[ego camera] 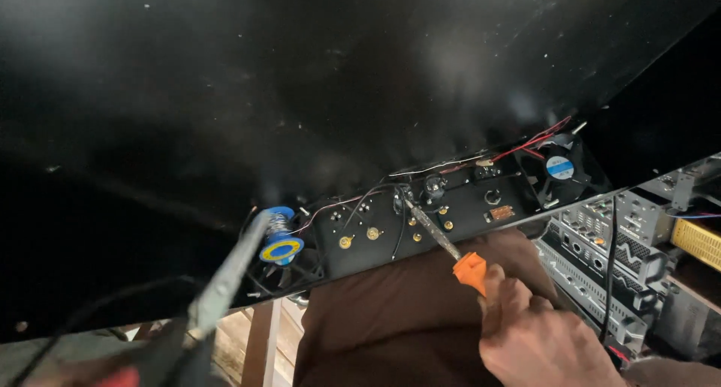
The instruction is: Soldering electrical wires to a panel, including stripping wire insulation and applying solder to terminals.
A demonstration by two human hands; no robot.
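Blurred at the lower left, closest to the lens, a metal tool [225, 282] is seen, though what holds it cannot be told; the left hand is not visible. At the lower right, the right hand [544, 342] is closed around a soldering iron [451, 252] with an orange collar and slim metal shaft. Its tip is set up and left of the hand, against a black panel [443, 214] studded with brass terminals and thin wires. Beyond the panel's far end a small black fan [559, 168] is mounted. A blue solder spool [281, 240] is seen left of the panel.
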